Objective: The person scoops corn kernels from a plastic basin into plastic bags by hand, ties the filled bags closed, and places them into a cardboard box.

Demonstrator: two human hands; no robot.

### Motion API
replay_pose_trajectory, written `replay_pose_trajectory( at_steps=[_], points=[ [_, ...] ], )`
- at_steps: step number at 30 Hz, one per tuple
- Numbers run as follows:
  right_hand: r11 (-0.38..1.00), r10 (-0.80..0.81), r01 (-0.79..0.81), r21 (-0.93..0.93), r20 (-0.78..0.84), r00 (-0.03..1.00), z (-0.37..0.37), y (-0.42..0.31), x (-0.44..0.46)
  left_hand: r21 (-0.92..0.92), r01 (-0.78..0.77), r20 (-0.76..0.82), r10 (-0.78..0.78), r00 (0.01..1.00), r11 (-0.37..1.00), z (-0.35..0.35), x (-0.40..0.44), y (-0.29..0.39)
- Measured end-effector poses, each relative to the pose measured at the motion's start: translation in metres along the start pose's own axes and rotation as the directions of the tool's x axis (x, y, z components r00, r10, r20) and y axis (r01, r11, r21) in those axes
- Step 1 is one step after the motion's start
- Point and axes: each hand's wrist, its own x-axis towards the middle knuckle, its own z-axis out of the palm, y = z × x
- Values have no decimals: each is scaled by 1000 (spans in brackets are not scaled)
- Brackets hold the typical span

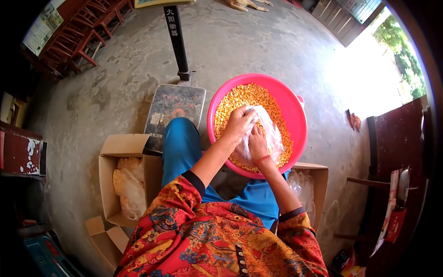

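Note:
A pink basin (299, 124) holds loose yellow corn kernels (251, 94). Over the kernels is a thin clear plastic bag (272, 131) with some kernels showing through it. My left hand (240, 123) has its fingers closed on the bag's upper edge. Just to the right, my right hand (257, 144), with a red bracelet at the wrist, reaches into or against the bag; its fingertips are partly hidden by the plastic, so what they hold does not show.
A platform scale (177, 104) with a black post stands left of the basin. Cardboard boxes with plastic bags sit at the left (122, 145) and right (320, 184). Red wooden chairs (76, 39) line the back left; a dog (244, 3) lies at the top.

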Motion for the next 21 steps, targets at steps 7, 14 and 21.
replay_pose_trajectory(
  at_steps=[7,14,21],
  points=[
    [-15,178,-372,928,368,913,-27,5,-1,56,-67,127,60,990,996,59,8,-11],
    [717,592,-442,540,-136,794,12,39,13,132,85,142,-104,984,988,117,9,-14],
    [497,575,-257,829,-93,813,30,70,22,178,18,148,-45,988,984,137,31,-90]
  ],
)
